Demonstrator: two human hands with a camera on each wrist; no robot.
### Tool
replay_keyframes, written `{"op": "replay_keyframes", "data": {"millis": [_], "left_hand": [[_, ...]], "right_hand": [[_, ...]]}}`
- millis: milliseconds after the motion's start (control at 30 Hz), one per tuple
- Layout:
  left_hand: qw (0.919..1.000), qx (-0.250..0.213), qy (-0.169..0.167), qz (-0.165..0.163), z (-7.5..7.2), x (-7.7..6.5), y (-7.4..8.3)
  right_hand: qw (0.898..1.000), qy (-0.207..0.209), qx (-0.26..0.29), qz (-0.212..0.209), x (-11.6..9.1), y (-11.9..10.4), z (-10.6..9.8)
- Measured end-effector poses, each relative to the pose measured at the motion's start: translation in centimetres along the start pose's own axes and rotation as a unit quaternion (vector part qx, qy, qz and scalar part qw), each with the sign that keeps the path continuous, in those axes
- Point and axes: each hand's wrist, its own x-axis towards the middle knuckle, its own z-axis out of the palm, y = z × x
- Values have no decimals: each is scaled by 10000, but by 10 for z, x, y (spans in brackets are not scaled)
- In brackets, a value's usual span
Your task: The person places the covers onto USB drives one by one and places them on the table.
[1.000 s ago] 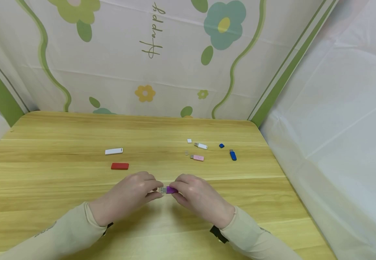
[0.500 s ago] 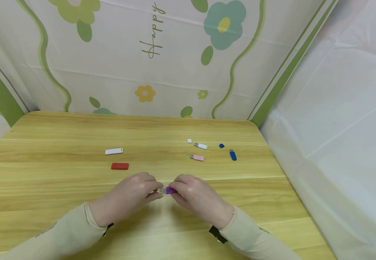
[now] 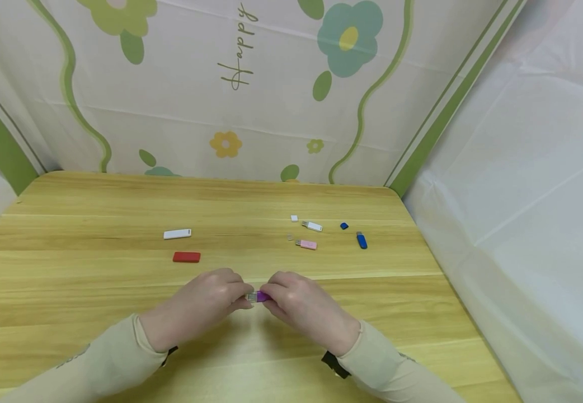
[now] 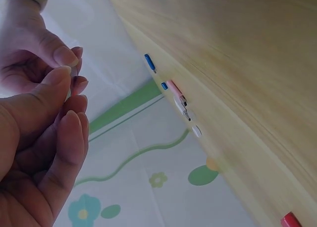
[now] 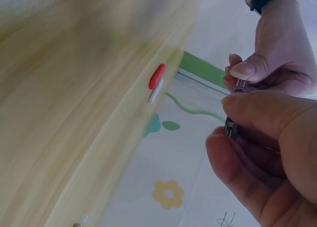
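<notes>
Near the middle of the table's front part, both hands meet at a small purple USB stick [image 3: 262, 296] with a clear cap [image 3: 252, 297] over its connector end. My right hand [image 3: 305, 308] pinches the purple body between thumb and fingers. From the other side, my left hand [image 3: 202, 305] pinches the clear cap's end. The stick lies level between them, above the wood, its far end hidden by the right fingers. In the right wrist view, a dark metallic end of the stick [image 5: 230, 130] pokes out between the right thumb and fingers.
On the left lie a white USB stick [image 3: 177, 234] and a red one [image 3: 187, 257]. Uncapped sticks lie on the right: white [image 3: 314, 226], pink [image 3: 308, 244] and blue [image 3: 362, 240], each with a small cap nearby. A flowered cloth [image 3: 180, 112] hangs behind the table.
My right hand and the purple stick have shifted very slightly left, towards my left hand. Both hands keep their pinch; the other sticks lie as before.
</notes>
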Motion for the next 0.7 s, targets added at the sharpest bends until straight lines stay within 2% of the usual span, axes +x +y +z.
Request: {"op": "replay_keyframes", "data": {"millis": [433,700], "left_hand": [[9999,-53,-7,119,-1,1,2],[9998,-159,21,107,-1,1,3]], "right_hand": [[9997,46,-199,-102,3,-3,-1],[9999,28,-96,-72,4,-4,-2]]}}
